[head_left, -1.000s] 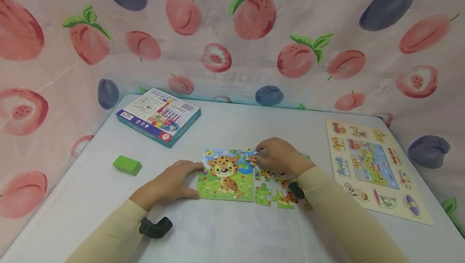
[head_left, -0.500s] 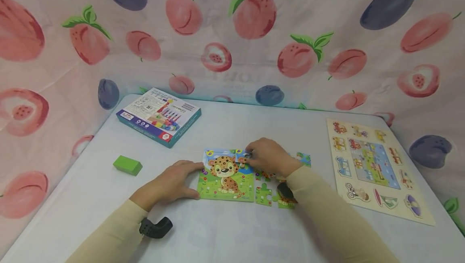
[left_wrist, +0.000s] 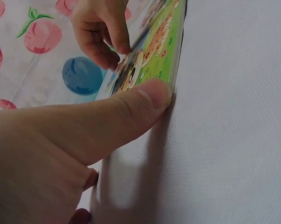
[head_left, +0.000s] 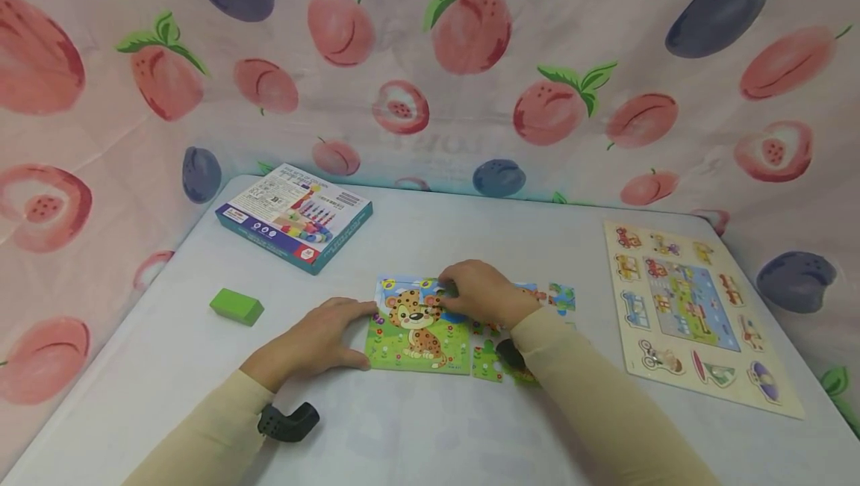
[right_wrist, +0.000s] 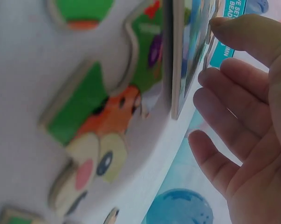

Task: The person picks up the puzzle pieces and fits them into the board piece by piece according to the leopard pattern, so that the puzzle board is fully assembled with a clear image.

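A picture puzzle board (head_left: 392, 348) showing a cartoon leopard lies flat in the middle of the table. My left hand (head_left: 305, 340) rests at its left edge, thumb and forefinger spread apart; in the left wrist view the straight thumb (left_wrist: 131, 105) touches the board's corner. Over the top part of the picture, my right hand (head_left: 478, 292) pinches a small jigsaw piece (head_left: 430, 293) with blue sky and a leopard's ear. From the right wrist, the thumb and fingers (right_wrist: 238, 107) appear at the board's far side, the piece's outline partly hidden.
Several loose jigsaw pieces (head_left: 487, 361) lie right of the board, some beneath my right forearm. A green block (head_left: 237, 307) and a flat toy box (head_left: 294, 216) stand at the left. A wooden vehicle puzzle board (head_left: 699, 314) lies at the right. A fruit-printed cloth hangs behind.
My right hand has moved left with the jigsaw piece, from the board's top right corner to above the leopard's head. My left hand has stayed at the board's left edge.
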### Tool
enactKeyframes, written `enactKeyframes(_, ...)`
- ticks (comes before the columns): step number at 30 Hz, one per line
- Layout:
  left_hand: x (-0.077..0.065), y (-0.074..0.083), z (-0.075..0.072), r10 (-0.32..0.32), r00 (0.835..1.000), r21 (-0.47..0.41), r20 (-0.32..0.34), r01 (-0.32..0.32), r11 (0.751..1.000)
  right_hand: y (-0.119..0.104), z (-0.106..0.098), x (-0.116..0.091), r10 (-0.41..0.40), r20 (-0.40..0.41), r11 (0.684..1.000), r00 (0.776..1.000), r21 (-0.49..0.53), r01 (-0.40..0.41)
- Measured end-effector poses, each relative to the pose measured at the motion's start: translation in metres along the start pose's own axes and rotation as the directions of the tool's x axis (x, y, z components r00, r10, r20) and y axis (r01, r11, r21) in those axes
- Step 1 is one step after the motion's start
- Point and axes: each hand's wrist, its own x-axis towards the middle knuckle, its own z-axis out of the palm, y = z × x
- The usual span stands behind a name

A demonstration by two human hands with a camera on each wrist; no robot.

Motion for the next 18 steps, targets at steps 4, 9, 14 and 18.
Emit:
enactKeyframes(4,-0.001,0.000,-0.001,-0.001,1.000,0.001,0.001,0.001,1.000,-0.003,0.003,0.003,-0.022,-0.013,1.000,1.000,0.007,0.022)
enactKeyframes(9,-0.001,0.001,-0.001,-0.007,1.000,-0.003,0.001,0.007,1.000,-0.008,0.005,0.005,-0.043,-0.026,0.999,0.999,0.013,0.043)
enactKeyframes(14,-0.002,0.001,0.000,-0.010,1.000,-0.007,0.000,0.010,1.000,-0.013,0.007,0.008,-0.039,-0.029,0.999,0.999,-0.002,0.039)
enactKeyframes(18,-0.002,0.000,0.000,-0.003,1.000,-0.009,0.000,0.003,1.000,-0.015,0.008,0.010,-0.034,-0.031,0.999,0.999,-0.019,0.033)
